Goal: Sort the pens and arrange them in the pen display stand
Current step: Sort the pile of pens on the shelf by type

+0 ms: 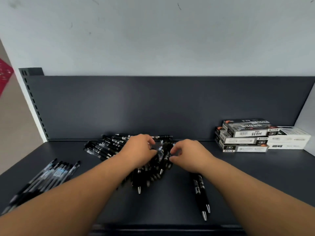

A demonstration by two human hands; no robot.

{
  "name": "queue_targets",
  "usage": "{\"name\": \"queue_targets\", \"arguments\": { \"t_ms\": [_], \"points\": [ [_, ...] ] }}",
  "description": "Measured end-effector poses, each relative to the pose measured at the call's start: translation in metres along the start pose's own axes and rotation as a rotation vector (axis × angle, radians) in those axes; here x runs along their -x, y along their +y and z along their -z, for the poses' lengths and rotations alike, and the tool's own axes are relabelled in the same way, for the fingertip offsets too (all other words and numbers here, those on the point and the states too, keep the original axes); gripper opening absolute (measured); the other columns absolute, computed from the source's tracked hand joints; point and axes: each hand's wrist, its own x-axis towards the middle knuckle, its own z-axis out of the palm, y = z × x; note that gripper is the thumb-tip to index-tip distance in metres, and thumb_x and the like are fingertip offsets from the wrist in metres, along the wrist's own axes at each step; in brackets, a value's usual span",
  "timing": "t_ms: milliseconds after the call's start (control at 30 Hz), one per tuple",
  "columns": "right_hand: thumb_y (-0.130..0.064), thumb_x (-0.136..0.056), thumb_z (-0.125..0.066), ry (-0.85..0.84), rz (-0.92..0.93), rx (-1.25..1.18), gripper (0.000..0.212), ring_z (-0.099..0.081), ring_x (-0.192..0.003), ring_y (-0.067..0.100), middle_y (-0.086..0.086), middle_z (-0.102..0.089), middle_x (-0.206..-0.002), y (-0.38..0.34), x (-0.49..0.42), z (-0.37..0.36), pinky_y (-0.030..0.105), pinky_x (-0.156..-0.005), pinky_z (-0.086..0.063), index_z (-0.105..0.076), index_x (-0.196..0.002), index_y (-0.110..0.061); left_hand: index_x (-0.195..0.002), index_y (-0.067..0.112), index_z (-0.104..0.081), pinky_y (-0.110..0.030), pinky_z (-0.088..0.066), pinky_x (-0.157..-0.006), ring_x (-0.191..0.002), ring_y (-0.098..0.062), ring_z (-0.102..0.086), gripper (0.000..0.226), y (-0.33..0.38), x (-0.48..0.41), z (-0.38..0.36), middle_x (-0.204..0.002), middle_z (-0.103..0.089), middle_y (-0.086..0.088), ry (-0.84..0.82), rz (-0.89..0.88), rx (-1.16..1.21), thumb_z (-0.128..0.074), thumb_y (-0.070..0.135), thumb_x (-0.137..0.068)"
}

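The left hand (139,150) and right hand (189,155) rested, fingers curled, in the pile of black pens (105,145) by the back panel (153,106); whether they gripped any I could not tell. Clear pens (51,174) lay near the left edge of the shelf (255,176); bare shelf separated the pile from the boxes (247,135).

The dark grey metal shelf (255,176) shows bare surface along its right front and between the loose heap of black pens (105,145) in the middle and the stacked grey and white cardboard boxes (245,135) in the far right corner. The upright dark back panel (119,106) closes the rear. A row of clear-barrelled pens (51,174) fills the left front, and two black pens (201,193) lie right of centre. Both forearms cross the front, the left hand (138,150) and right hand (189,155) on the heap.
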Motion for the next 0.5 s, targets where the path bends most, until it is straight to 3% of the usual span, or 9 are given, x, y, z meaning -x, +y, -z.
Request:
{"name": "queue_targets", "arguments": {
  "t_ms": [133,267,400,500],
  "points": [
    [-0.025,-0.085,-0.064,-0.018,0.079,0.009,0.03,-0.057,-0.094,0.009,-0.017,-0.056,-0.086,-0.018,-0.005,-0.012,0.032,-0.085,-0.052,-0.064,-0.112,-0.038,-0.114,0.021,-0.065,-0.023,-0.045,-0.081,-0.099,-0.016,-0.062,0.029,-0.029,0.001,0.008,-0.108,-0.067,0.002,-0.052,0.065,-0.111,-0.065,0.031,-0.087],
    [-0.012,-0.089,-0.053,-0.093,0.194,0.158,0.048,-0.054,-0.106,0.019,-0.006,-0.048,-0.116,-0.033,-0.008,-0.03,0.037,-0.09,-0.05,-0.056,-0.124,-0.045,-0.118,0.021,-0.063,-0.024,-0.047,-0.089,-0.105,-0.016,-0.06,0.032,-0.049,0.004,0.009,-0.114,-0.066,0.002,-0.075,0.095,-0.111,-0.065,0.031,-0.088],
    [-0.016,-0.091,-0.054,-0.078,0.236,0.242,0.037,-0.057,-0.101,0.021,-0.005,-0.046,-0.117,-0.038,-0.009,-0.039,0.036,-0.081,-0.052,-0.061,-0.116,-0.042,-0.113,0.022,-0.064,-0.022,-0.046,-0.081,-0.093,-0.011,-0.058,0.03,-0.06,0.005,0.013,-0.109,-0.065,0.004,-0.089,0.115,-0.098,-0.065,0.037,-0.087],
    [-0.025,-0.091,-0.059,0.026,0.274,0.178,0.026,-0.055,-0.097,0.014,-0.009,-0.047,-0.112,-0.041,-0.007,-0.036,0.032,-0.081,-0.05,-0.064,-0.112,-0.039,-0.103,0.021,-0.065,-0.023,-0.045,-0.076,-0.088,-0.012,-0.058,0.033,-0.062,0.006,0.01,-0.101,-0.067,0.003,-0.115,0.114,-0.12,-0.066,0.047,-0.084]
  ]
}}
